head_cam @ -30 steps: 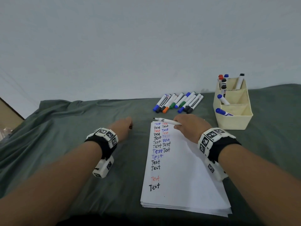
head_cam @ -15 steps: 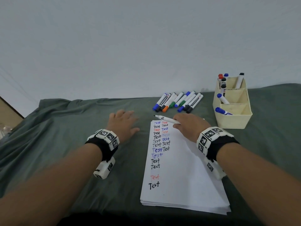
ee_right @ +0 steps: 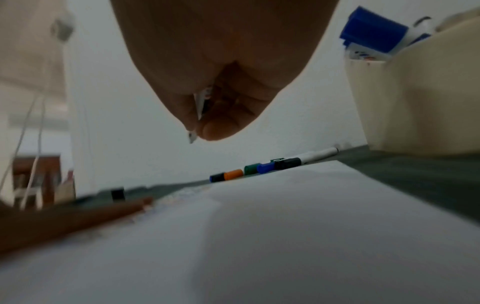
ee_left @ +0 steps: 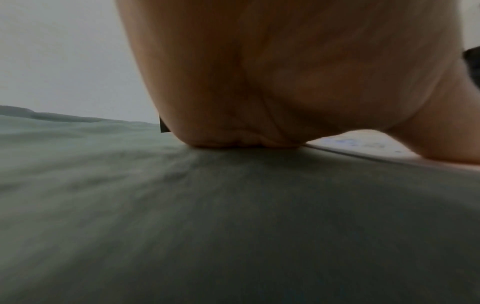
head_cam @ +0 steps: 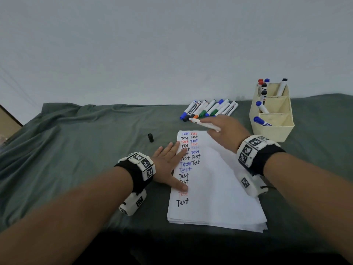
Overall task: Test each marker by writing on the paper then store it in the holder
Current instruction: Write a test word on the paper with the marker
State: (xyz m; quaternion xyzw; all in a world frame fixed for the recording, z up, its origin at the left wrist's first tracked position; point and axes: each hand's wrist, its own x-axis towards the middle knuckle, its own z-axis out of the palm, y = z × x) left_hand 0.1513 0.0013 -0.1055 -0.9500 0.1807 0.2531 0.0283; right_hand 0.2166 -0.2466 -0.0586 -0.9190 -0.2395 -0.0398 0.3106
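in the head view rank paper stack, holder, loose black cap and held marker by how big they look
1. paper stack
2. holder
3. marker in the right hand, partly hidden
4. black cap

A plain pale wall (head_cam: 172,44) fills the background. A wrinkled grey-green cloth (head_cam: 86,140) covers the tabletop. Light is soft and even.
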